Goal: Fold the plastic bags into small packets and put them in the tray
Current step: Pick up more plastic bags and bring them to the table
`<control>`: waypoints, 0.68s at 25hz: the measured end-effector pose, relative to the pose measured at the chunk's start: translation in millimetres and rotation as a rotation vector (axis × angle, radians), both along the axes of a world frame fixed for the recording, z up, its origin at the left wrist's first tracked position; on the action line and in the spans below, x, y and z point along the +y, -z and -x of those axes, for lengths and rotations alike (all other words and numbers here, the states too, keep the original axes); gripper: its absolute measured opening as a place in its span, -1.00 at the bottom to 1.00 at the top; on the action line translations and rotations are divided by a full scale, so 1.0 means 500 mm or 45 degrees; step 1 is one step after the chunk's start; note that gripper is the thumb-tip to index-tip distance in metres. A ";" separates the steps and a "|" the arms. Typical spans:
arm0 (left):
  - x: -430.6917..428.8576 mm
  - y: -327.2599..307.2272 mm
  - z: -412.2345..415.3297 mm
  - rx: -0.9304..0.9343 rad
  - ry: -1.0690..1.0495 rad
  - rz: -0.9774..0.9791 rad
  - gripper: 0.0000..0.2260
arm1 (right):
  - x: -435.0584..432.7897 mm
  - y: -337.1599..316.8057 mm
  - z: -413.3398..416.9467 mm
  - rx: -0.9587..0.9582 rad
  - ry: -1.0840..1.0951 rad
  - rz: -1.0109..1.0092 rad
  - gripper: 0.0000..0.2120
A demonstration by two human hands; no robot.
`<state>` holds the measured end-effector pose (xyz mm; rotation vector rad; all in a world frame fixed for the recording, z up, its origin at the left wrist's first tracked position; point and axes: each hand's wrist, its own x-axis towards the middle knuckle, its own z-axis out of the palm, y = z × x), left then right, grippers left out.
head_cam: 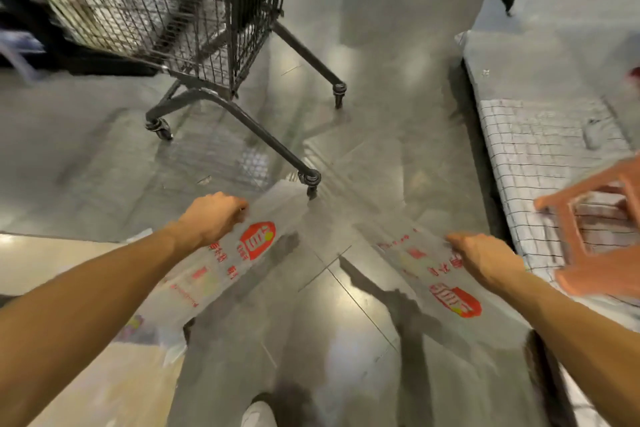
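Plastic bags (258,243) gripped, hands (211,218) outstretched, apart

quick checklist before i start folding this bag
1. left hand grip on plastic bag: ok, edge pinched.
2. right hand grip on the other end: ok.
3. bag flat for folding: not ok, it hangs in the air over the floor.
4. only one bag held: cannot tell, too blurred.
5. orange tray close by: ok, on the right.
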<state>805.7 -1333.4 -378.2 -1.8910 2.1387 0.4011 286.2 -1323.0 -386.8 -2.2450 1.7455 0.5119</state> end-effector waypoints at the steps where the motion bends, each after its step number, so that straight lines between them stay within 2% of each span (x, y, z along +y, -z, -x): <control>1: 0.000 -0.084 0.019 -0.023 0.032 0.011 -0.93 | 0.009 -0.077 -0.003 -0.003 0.008 -0.003 -0.88; 6: -0.003 -0.503 0.125 -0.080 0.210 0.089 -0.97 | 0.037 -0.487 -0.017 -0.056 -0.012 0.020 -0.83; 11: -0.013 -0.925 0.270 -0.098 0.412 0.252 -0.87 | 0.092 -0.892 -0.029 -0.120 -0.127 0.153 -0.85; 14: -0.026 -1.106 0.339 -0.089 0.545 0.352 -0.85 | 0.127 -1.079 -0.038 -0.140 -0.244 0.188 -0.85; 17: -0.029 -1.286 0.418 0.049 0.685 0.354 -0.88 | 0.171 -1.242 -0.048 -0.143 -0.269 0.352 -0.86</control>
